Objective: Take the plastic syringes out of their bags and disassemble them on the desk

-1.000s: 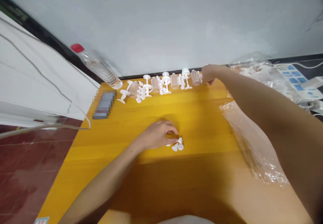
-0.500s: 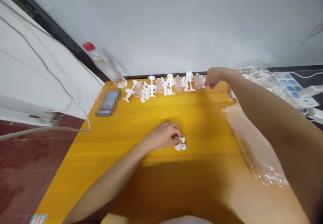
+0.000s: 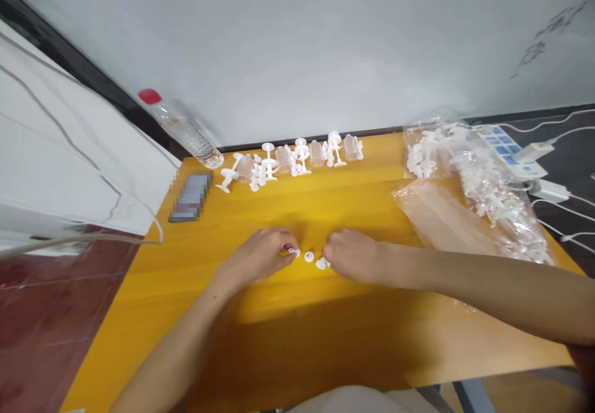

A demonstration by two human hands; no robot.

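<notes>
Fingers of the left hand are bent round to the thumb, only a narrow gap left, and a small white plastic piece is pinched at the tips! Take the clock from the round white cap on the yellow wooden table, twelve toward the whiteboard: the left hand is seen at nine, the right hand at three. Right fingers are curled down tightly; whether anything is gripped cannot be told, the tips being hidden. Just beside them, at four o'clock from the cap, a white cone-shaped piece is seen lying.

From ten round to one, a row is laid out below the board: four white plunger-like parts, four clear ribbed cups, small white knobs set between. At ten, a red-capped water bottle is stood behind a blurred phone. Out between two and three, a flat clear plastic bag is spread, and at two a bag of white parts is bunched, white plugs seen beyond.
</notes>
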